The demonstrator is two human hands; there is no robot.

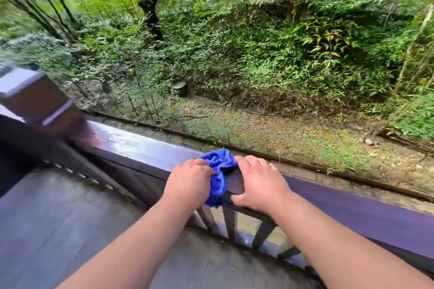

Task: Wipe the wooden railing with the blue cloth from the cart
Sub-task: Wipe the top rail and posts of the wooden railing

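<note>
Both hands are on the top of the railing (145,145), a dark wooden rail that runs from a square post (35,96) at the left down toward the lower right. The left hand (187,183) is closed on the cloth (219,171), its fingers curled into the bunched blue fabric; the cloth lies crumpled over the rail top, with one end hanging down the near face just beside that hand. The right hand (260,185) lies flat and spread on the rail, fingers over the far edge and thumb on the near face, its fingertips touching the cloth's right edge; it grips nothing but the rail. The stretch of rail left of the cloth shines as if wet. Under the rail, thin balusters (229,223) slope down to a lower bar, and the grey deck floor (70,230) lies on the near side. Beyond the railing are a narrow edging strip (293,162), a leaf-strewn strip of ground (281,129), thick green shrubs (234,54) and a dark tree trunk (152,14). The left side of the view is blurred.
</note>
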